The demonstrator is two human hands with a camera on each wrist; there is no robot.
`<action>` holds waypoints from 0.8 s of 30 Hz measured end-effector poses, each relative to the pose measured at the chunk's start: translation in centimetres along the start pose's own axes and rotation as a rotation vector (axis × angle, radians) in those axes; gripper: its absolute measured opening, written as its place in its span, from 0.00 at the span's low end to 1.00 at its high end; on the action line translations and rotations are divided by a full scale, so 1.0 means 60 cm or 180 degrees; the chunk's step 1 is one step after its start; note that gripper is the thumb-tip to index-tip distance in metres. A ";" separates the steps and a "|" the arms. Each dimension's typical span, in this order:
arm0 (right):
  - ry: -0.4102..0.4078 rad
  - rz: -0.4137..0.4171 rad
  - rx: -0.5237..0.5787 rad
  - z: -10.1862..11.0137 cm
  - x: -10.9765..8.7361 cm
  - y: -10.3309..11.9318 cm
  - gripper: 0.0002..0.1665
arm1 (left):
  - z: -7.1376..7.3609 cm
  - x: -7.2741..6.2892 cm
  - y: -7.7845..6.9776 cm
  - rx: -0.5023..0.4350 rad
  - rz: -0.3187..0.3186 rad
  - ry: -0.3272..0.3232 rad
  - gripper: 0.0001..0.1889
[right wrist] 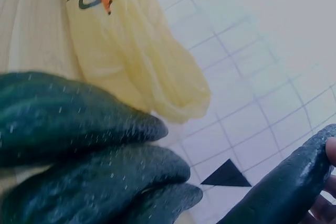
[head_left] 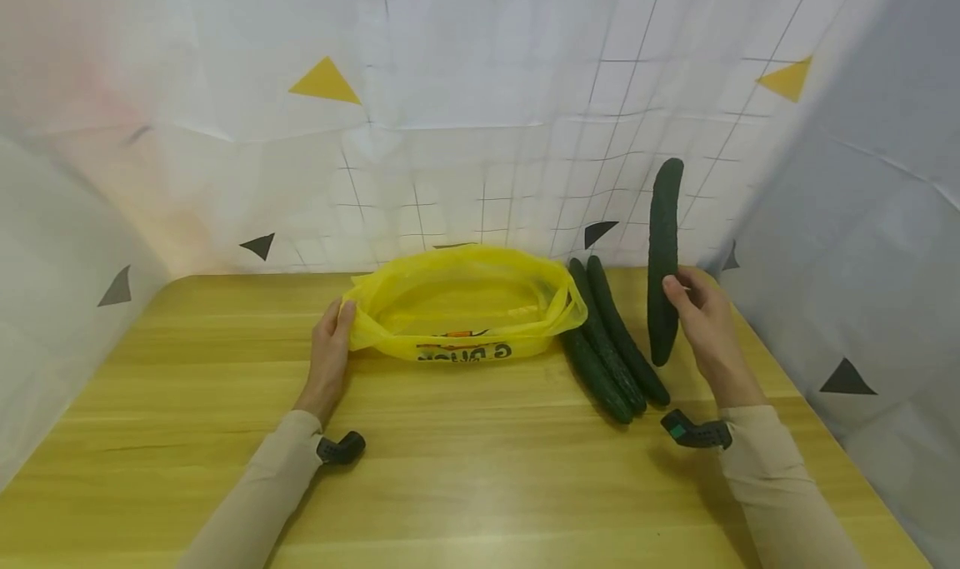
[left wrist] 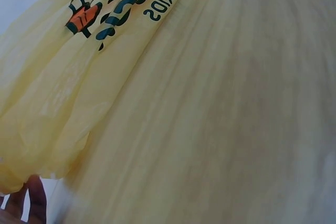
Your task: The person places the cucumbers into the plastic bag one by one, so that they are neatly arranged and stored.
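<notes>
A yellow plastic bag (head_left: 465,348) with dark printed lettering lies on the table, its mouth spread wide and facing up. My left hand (head_left: 330,348) holds the bag's left edge, the thumb at the rim; the fingers (left wrist: 35,200) show behind the plastic in the left wrist view. On the right, my right hand (head_left: 701,315) grips a dark green cucumber (head_left: 663,236) near its lower half and keeps it nearly upright, raised above the table. Three more cucumbers (head_left: 611,344) lie side by side against the bag's right end, also close up in the right wrist view as bumpy cucumbers (right wrist: 63,119).
The wooden table (head_left: 465,469) runs back to a white sheet (head_left: 465,169) with grid lines and yellow and black triangles. Similar sheets hang at the left and right sides. Each wrist wears a black camera mount (head_left: 697,431).
</notes>
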State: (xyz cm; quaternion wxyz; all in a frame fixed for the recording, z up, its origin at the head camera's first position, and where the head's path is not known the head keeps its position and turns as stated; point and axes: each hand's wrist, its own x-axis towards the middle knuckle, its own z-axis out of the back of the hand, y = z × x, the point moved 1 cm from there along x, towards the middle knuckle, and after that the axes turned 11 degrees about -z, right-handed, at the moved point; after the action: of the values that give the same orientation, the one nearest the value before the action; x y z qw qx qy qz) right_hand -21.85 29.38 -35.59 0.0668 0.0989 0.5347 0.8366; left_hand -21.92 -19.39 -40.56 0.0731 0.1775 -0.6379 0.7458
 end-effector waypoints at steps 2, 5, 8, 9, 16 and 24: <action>-0.0042 0.0062 0.0046 -0.001 -0.001 0.005 0.34 | 0.000 0.001 0.000 -0.0003 -0.0013 0.0008 0.24; -0.0070 0.0105 0.0135 -0.004 -0.004 0.013 0.34 | 0.001 0.001 0.000 -0.0006 -0.0019 0.0020 0.24; -0.0063 0.0109 0.0217 -0.005 -0.007 0.021 0.34 | 0.001 0.001 0.001 -0.0013 -0.0021 0.0003 0.23; -0.0057 0.0109 0.0272 -0.006 -0.008 0.024 0.34 | 0.000 0.001 0.001 -0.0020 -0.0019 0.0001 0.23; 0.0060 0.0123 0.0859 -0.018 -0.011 0.036 0.30 | 0.001 -0.001 0.004 -0.0025 -0.0031 0.0000 0.23; 0.0287 0.0422 0.1426 -0.033 -0.008 0.049 0.27 | 0.002 0.002 0.006 -0.0128 -0.0037 0.0006 0.23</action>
State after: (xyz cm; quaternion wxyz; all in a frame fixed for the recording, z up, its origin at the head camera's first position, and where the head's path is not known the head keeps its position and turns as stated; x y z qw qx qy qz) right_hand -21.88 26.34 -33.78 -0.0358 0.1087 0.7017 0.7032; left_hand -22.12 -19.59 -40.86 0.0817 0.1790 -0.6517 0.7325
